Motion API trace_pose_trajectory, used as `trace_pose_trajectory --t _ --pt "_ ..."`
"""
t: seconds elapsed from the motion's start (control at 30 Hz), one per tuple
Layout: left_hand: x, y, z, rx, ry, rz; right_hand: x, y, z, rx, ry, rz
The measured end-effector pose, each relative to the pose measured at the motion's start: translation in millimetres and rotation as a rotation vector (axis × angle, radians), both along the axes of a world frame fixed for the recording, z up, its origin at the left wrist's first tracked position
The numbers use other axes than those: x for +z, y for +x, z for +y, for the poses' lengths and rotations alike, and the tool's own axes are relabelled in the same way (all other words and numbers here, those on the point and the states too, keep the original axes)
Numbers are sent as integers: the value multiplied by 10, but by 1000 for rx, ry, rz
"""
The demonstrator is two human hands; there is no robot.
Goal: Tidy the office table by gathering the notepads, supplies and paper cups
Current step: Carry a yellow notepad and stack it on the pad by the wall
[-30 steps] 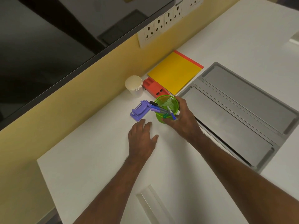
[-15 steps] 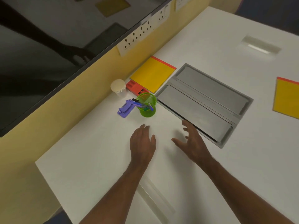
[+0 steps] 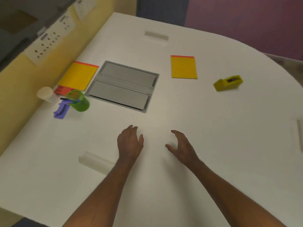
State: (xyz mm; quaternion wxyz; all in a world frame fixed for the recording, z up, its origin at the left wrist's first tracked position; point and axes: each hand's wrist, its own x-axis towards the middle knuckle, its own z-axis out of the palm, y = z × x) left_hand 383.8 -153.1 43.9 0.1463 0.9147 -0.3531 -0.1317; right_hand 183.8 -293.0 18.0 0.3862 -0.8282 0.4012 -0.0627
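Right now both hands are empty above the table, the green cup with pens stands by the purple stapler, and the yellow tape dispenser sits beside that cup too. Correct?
Not quite. The head view shows the yellow tape dispenser alone on the table's right side, far from the green cup. The rest holds: left hand and right hand are empty, and the cup stands by the purple stapler.

Readable text: none is showing anywhere in this blurred view.
Two yellow rectangular paper notepads with red top strips (image 3: 78, 76) (image 3: 183, 67): showing blank covers.
White wall-mounted socket panel (image 3: 49, 42): showing only dark holes, no lettering.
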Motion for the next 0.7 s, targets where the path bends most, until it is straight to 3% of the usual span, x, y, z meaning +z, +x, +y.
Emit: trace_pose_trajectory --t 0.7 --pt "579 -4615 -1095 -267 147 -56 538 -4443 -658 -222 -170 30"
